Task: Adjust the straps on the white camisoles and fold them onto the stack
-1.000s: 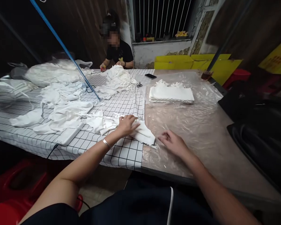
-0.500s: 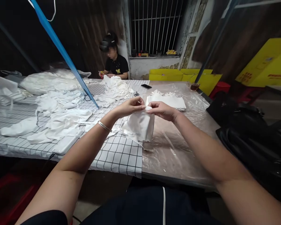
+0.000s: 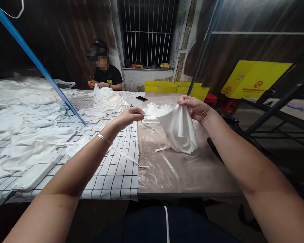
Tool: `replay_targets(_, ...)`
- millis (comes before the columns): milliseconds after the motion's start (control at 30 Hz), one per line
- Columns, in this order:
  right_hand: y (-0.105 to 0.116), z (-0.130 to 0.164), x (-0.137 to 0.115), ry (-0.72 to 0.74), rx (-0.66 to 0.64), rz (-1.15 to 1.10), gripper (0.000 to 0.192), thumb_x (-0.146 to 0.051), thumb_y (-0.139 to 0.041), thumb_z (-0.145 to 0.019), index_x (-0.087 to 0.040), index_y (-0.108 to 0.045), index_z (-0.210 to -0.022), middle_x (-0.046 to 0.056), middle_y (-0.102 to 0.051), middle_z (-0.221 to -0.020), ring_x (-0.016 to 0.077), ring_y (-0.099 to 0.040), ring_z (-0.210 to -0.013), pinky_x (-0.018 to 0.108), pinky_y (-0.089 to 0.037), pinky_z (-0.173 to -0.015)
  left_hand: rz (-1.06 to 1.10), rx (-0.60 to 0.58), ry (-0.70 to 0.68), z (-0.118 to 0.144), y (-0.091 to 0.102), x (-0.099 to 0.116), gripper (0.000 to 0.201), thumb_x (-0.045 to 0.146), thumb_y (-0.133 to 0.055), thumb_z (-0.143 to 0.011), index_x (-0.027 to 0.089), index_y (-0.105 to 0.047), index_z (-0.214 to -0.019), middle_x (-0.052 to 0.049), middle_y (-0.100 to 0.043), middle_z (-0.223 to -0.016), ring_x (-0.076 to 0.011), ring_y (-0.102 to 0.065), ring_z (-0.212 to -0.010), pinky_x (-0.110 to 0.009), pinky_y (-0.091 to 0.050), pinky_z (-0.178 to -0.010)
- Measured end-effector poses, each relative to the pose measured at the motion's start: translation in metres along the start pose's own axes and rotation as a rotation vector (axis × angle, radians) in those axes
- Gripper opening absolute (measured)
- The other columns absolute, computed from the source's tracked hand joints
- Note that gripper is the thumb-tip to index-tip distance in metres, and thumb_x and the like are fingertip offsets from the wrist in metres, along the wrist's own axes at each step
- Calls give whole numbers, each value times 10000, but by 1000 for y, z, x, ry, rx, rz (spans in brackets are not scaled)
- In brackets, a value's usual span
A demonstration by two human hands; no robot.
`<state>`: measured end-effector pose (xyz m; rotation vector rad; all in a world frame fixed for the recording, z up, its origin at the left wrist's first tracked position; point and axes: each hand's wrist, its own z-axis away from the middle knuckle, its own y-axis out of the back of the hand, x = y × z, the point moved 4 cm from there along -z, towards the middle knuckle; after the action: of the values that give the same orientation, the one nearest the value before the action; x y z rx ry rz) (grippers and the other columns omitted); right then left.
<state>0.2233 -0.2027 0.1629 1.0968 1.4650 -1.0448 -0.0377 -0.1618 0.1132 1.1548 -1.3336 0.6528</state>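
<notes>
A white strapped garment [image 3: 178, 126] is stretched between my two hands above the table. Its thin fabric hangs in folds, with a zigzag-cut lower edge. My left hand [image 3: 132, 114] pinches one end of it, fingers closed; the exact part pinched is too small to make out. On the other side, my right hand [image 3: 194, 107] grips the gathered top edge between thumb and fingers. A narrow white strap [image 3: 128, 156] with a small end fitting trails below my left hand onto the table. Behind the garment lies a folded white stack [image 3: 152, 113], partly hidden.
Heaps of white fabric [image 3: 35, 141] cover the checked cloth [image 3: 111, 179] at left. A phone [image 3: 142, 98] lies farther back. A blue pole [image 3: 38, 64] slants across the left. Across the table sits a person [image 3: 107, 76] holding something red. Yellow boxes [image 3: 160, 87] stand behind.
My hands, close together before, have moved apart, spreading the garment between them. My right hand has lifted its side to the right. The view has turned right.
</notes>
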Motion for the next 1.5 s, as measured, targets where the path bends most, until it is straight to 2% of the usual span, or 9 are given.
replay_targets(167,9,1,-13,67,130,14,459,-367,-921,-490,-185,-537,-666,-50,-513,-633,89,-486,-579,223,-426,-550,-88,577,-228,11,-26,19,219,85,-634,-675,162,-591,-875,-40,-600,-911,-131,-525,-775,-270,-423,-699)
replay_targets(333,15,-2,-26,167,200,9,429,-428,-865,-576,-215,-508,-683,-38,-501,-654,144,-527,-668,280,-479,-632,123,-16,-23,30,-118,8,236,377,-632,-795,143,-625,-758,-45,-618,-757,-165,-558,-735,-270,-404,-625)
replay_targets(433,30,0,-25,181,264,29,396,-438,-835,-597,-218,-528,-712,-24,-546,-699,163,-553,-723,299,-498,-667,290,-142,107,29,-142,-1,271,390,-721,-734,132,-639,-736,-43,-626,-742,-157,-560,-724,-259,-406,-629)
replay_targets(600,57,14,-17,133,368,404,432,-335,-881,-509,-190,-578,-781,8,-602,-803,149,-556,-743,281,-499,-669,645,-228,53,10,-129,27,163,269,-699,-790,147,-599,-831,-10,-595,-750,-92,-547,-645,-244,-445,-645)
replay_targets(800,10,14,-13,21,-200,391,608,-344,-858,-614,-214,-582,-1139,32,-647,-883,144,-590,-742,277,-508,-656,307,-239,-97,-6,-111,62,250,222,-702,-801,142,-515,-655,54,-431,-565,-43,-387,-481,-178,-293,-468)
replay_targets(933,-5,11,-10,36,-228,450,338,-364,-816,-685,-146,-644,-877,24,-610,-724,113,-534,-628,253,-472,-585,356,-38,-73,-4,-102,46,247,277,-675,-826,157,-500,-699,59,-434,-581,-43,-381,-473,-173,-282,-460)
replay_targets(1133,-21,15,3,-28,-363,363,513,-254,-851,-599,-201,-600,-1043,11,-660,-899,154,-618,-840,264,-513,-723,402,-132,-157,5,-112,48,292,373,-703,-798,155,-515,-751,30,-549,-682,-67,-501,-591,-186,-383,-557)
replay_targets(1367,11,17,-1,-14,52,345,297,-259,-817,-573,-172,-579,-727,-19,-615,-662,129,-560,-586,230,-440,-530,215,-275,-35,11,-97,31,286,287,-802,-669,138,-561,-712,29,-527,-633,-66,-461,-550,-203,-328,-513)
replay_targets(1500,16,23,1,-46,-90,354,388,-224,-853,-528,-183,-585,-806,-19,-647,-762,143,-606,-705,235,-480,-619,297,-273,-122,8,-90,38,251,320,-747,-734,142,-569,-730,23,-540,-673,-68,-476,-581,-210,-357,-553)
